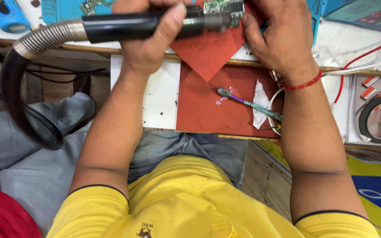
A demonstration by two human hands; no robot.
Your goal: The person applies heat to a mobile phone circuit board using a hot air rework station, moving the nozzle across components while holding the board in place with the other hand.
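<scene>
hose [45, 37]: ribbed metal + black loop, far left, hangs off the desk [162, 94] edge over the lap. Risk: loop drags or snags on the knee, jerks the nozzle off aim.
left hand [148, 39]: wrapped tight round black hot-air handpiece [137, 24], thumb over the top, held level, tip pointing right. Risk: hot tip close to the other fingers; slip = burn.
circuit board [223, 9]: small green pcb at top edge, on red mat [208, 53], nozzle tip right at it. Risk: heat held too long on one spot, parts lift or scorch; partly cut off by frame, can't tell which area is hit.
toothbrush [248, 103]: purple/green, lies loose on lower mat w/ white paper scrap [260, 103] beside. Risk: forearm sweeps them off.
right hand [278, 37]: fingers curled down, pinning board edge. Risk: board skates if press eases.
</scene>
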